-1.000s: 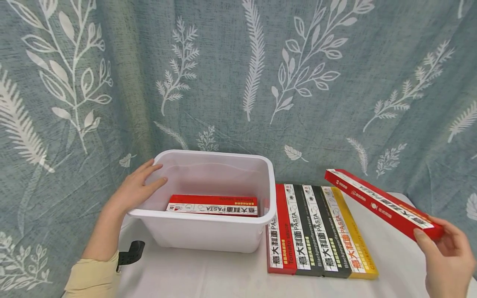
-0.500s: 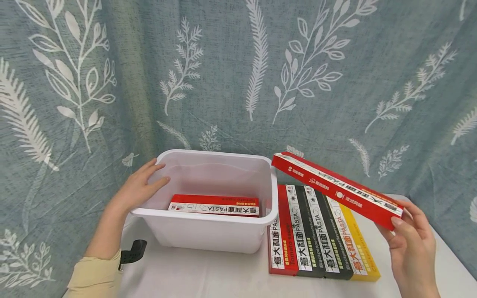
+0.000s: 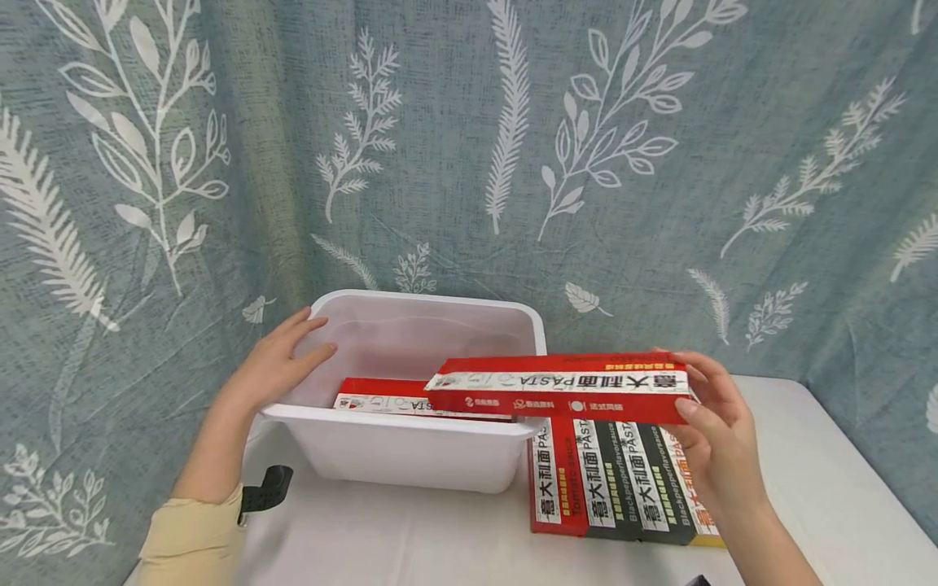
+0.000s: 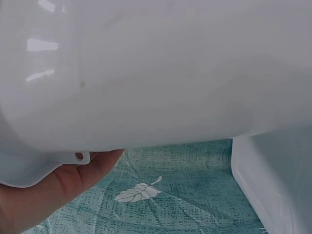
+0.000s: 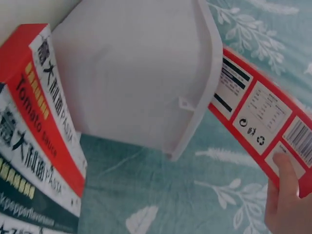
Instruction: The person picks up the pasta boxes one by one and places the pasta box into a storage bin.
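Note:
My right hand [image 3: 721, 435] pinches one end of a red pasta box [image 3: 557, 382] between thumb and fingers. The box is held nearly level, its far end above the inside of a white plastic bin [image 3: 403, 456] and its middle over the bin's right rim. In the right wrist view, the thumb presses the box's printed underside [image 5: 263, 114]. Another red pasta box [image 3: 374, 397] lies inside the bin, partly hidden by the held one. My left hand [image 3: 274, 366] rests on the bin's left rim, with fingers extended and spread.
Right of the bin, several pasta boxes lie side by side on the white table [image 3: 352, 537]: a red box [image 3: 564, 505], black boxes [image 3: 615, 505] and a yellow box [image 3: 705, 529], partly covered by the right arm. A patterned curtain [image 3: 454, 163] hangs behind.
My right hand has carried the red pasta box leftward from the right side to over the bin, turning it from slanted to nearly level. The left hand has stayed on the rim.

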Available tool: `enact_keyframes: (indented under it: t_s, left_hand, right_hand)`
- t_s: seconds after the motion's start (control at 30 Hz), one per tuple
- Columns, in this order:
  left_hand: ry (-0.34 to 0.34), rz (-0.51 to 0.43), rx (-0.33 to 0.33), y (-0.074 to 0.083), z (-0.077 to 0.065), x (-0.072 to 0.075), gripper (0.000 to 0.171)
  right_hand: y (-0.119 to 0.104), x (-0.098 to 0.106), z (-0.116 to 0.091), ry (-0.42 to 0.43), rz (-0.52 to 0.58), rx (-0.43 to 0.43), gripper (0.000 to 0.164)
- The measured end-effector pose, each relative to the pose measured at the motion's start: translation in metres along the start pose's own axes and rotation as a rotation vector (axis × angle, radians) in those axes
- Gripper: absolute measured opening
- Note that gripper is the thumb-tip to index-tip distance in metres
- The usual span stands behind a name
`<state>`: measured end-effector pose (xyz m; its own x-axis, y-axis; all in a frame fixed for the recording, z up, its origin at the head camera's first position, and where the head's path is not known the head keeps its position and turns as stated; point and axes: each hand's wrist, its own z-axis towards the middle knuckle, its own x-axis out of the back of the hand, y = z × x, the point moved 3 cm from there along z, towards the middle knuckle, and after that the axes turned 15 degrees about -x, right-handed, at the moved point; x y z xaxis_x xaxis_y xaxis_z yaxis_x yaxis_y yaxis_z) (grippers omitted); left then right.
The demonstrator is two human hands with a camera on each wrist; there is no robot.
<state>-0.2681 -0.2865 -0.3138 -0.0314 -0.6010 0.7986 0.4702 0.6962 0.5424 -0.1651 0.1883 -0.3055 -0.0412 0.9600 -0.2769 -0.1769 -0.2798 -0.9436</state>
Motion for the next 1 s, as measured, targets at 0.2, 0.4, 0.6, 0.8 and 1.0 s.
enact_keyframes:
  t_s: [0.2,0.4,0.6,0.8,1.0]
  left_hand:
    - [0.006,0.005,0.004,0.0,0.001,-0.001,0.066]
    - [0.001,0.001,0.008,-0.001,0.0,-0.001,0.066]
    - [-0.001,-0.012,0.019,0.0,-0.002,-0.003,0.066]
    - [0.007,-0.014,0.018,0.001,0.002,-0.003,0.066]
    - [0.016,0.001,0.026,0.001,0.001,-0.002,0.065]
  right_hand:
    - [0.005,-0.028,0.019,-0.088,-0.09,-0.036,0.045]
    - [0.015,-0.043,0.039,-0.154,-0.168,-0.085,0.045]
    - [0.025,-0.053,0.053,-0.208,-0.304,-0.147,0.055]
    - [0.029,-0.057,0.059,-0.233,-0.406,-0.18,0.058]
    - [0.031,-0.062,0.064,-0.302,-0.422,-0.197,0.059]
